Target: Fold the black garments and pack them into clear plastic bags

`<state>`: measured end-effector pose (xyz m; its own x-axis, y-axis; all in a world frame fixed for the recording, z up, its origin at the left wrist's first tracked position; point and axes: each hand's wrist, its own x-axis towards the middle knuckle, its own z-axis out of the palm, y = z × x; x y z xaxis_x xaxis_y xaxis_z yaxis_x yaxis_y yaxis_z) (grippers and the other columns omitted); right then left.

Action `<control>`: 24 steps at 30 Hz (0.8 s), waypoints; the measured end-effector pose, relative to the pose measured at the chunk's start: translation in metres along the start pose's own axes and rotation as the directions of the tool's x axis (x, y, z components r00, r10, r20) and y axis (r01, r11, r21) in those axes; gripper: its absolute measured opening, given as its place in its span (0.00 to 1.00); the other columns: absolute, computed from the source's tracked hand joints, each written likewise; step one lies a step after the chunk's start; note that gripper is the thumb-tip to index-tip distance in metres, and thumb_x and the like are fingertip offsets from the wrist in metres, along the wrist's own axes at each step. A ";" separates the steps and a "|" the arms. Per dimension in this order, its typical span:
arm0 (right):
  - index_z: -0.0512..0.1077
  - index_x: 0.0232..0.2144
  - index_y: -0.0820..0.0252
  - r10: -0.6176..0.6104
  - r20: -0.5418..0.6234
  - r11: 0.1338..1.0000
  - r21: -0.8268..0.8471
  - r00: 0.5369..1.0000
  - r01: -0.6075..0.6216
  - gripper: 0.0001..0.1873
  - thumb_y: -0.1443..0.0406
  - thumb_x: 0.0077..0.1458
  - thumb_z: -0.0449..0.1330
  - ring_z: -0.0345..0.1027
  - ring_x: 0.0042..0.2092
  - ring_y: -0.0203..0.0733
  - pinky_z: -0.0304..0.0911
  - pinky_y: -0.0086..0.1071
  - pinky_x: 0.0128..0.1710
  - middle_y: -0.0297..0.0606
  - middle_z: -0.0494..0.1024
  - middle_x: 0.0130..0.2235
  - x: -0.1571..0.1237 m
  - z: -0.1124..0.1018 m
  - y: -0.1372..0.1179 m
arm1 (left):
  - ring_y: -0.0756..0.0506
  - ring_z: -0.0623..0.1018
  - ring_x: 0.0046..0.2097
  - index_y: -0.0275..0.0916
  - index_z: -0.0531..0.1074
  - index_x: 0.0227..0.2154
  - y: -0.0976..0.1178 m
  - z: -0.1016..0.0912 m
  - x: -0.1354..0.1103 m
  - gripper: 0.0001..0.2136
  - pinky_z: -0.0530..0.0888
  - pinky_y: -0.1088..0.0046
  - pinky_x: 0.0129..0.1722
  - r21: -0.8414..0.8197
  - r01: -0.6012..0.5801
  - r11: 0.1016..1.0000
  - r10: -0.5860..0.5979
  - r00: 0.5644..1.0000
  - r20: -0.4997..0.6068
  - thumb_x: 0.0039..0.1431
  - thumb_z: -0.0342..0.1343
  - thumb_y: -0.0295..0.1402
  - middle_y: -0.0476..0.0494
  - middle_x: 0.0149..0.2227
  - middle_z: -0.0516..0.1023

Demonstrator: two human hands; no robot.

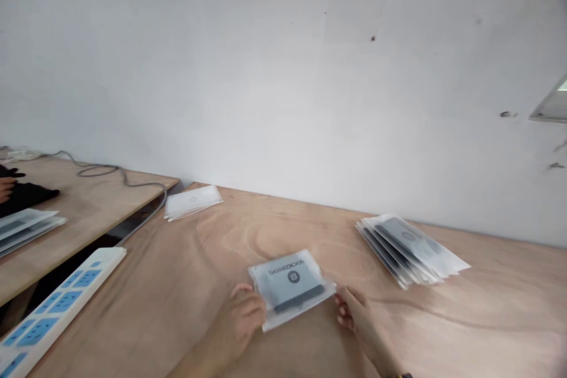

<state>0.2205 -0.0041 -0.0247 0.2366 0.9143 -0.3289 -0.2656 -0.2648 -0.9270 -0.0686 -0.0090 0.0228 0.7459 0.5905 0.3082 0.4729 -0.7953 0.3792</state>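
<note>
A clear plastic pouch (290,284) with a grey card and a dark strip inside lies flat on the wooden table (186,289), its print upside down to me. My left hand (241,319) has curled fingers pressed on the pouch's left near corner. My right hand (357,313) pinches the pouch's right edge with its fingertips. Both hands rest low on the table.
A fanned stack of similar filled pouches (410,248) lies to the right. A small pile of empty white pouches (192,202) sits at the back left. A white and blue power strip (57,304) bridges to a neighbouring table, where another person's hand (6,186) and a grey cable (128,180) show.
</note>
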 end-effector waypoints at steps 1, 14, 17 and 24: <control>0.68 0.20 0.58 -0.011 -0.023 0.998 -0.067 1.000 0.009 0.15 0.55 0.40 0.66 0.58 0.18 0.33 0.57 0.29 0.18 0.29 0.68 0.17 0.003 -0.006 -0.003 | 0.45 0.73 0.44 0.46 0.74 0.35 -0.010 -0.007 -0.002 0.17 0.62 0.63 0.50 0.028 0.077 0.997 -0.077 0.997 -0.005 0.59 0.41 0.23 0.46 0.38 0.78; 0.51 0.63 0.48 -0.377 0.449 0.054 -0.863 0.810 0.503 0.31 0.58 0.58 0.49 0.38 0.66 0.56 0.34 0.61 0.61 0.34 0.49 0.66 0.026 0.078 -0.004 | 0.33 0.48 0.66 0.40 0.46 0.65 -0.039 0.037 0.093 0.35 0.42 0.41 0.61 0.150 0.350 0.924 -0.359 0.933 0.032 0.60 0.42 0.55 0.39 0.66 0.48; 0.49 0.63 0.48 -0.357 0.464 0.020 -0.864 0.811 0.503 0.31 0.57 0.58 0.48 0.38 0.66 0.55 0.34 0.60 0.61 0.33 0.47 0.66 0.032 0.073 0.000 | 0.34 0.47 0.66 0.41 0.45 0.65 -0.047 0.043 0.089 0.35 0.42 0.40 0.61 0.144 0.353 0.924 -0.363 0.931 0.046 0.61 0.40 0.55 0.40 0.66 0.47; 0.54 0.62 0.46 -0.350 0.436 0.128 -0.854 0.829 0.504 0.31 0.60 0.56 0.51 0.40 0.66 0.55 0.31 0.60 0.61 0.33 0.50 0.66 0.032 0.075 0.003 | 0.34 0.47 0.66 0.44 0.43 0.65 -0.051 0.044 0.087 0.34 0.43 0.40 0.61 0.142 0.360 0.922 -0.372 0.926 0.067 0.61 0.40 0.54 0.42 0.67 0.46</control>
<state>0.1574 0.0478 -0.0246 -0.1185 0.9843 0.1308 0.8835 0.1647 -0.4386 -0.0069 0.0768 -0.0079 0.5460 0.8335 0.0854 0.7715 -0.5398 0.3368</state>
